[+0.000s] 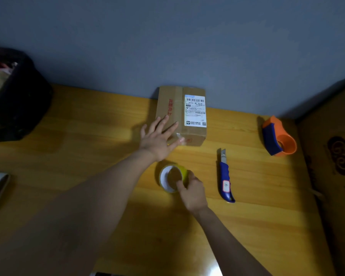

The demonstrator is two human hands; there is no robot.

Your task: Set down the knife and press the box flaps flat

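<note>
On a wooden bench [88,136], the left hand [157,136] lies flat, fingers spread, on one cardboard box [179,116], likely light and stiff; just below it, the right hand [193,191] pinches one tape roll [172,177] by its rigid rim. One knife [226,178] and one dispenser [277,137] lie right.

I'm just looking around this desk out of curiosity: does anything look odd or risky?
One thing: the utility knife lies on the table with its blade pushed out, bare, near the right hand gripping the tape roll. The cardboard box looks intact under the left hand.
</note>
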